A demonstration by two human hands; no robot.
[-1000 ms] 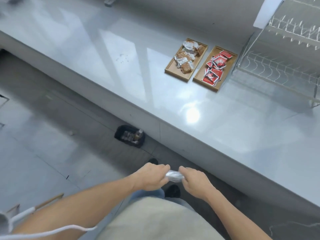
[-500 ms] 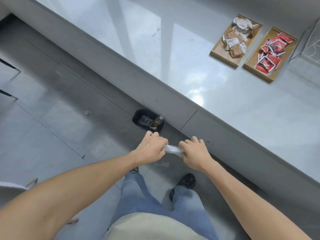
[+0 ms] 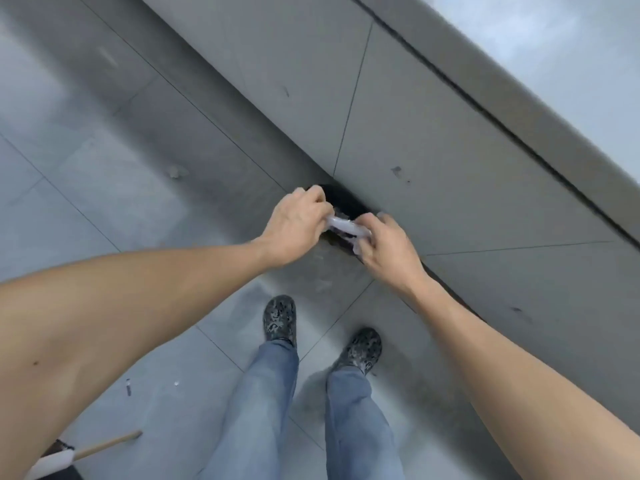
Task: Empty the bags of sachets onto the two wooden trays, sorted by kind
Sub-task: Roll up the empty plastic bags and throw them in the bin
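A crumpled clear plastic bag (image 3: 346,228) is stretched between both hands, right above a small black bin (image 3: 341,202) on the floor. My left hand (image 3: 298,226) grips its left end and my right hand (image 3: 384,245) grips its right end. The bin stands against the foot of the grey counter and my hands hide most of it. The two wooden trays with the sachets are out of view.
The counter's grey front panel (image 3: 433,150) runs diagonally from top middle to lower right, its shiny top (image 3: 571,46) at the upper right. My two feet (image 3: 322,337) stand on the tiled floor below the hands. A wooden handle (image 3: 107,445) lies at the lower left.
My view has tipped down from the counter to the floor, so the trays left the frame. Both hands carried the crumpled bag forward until it hangs over the black bin.
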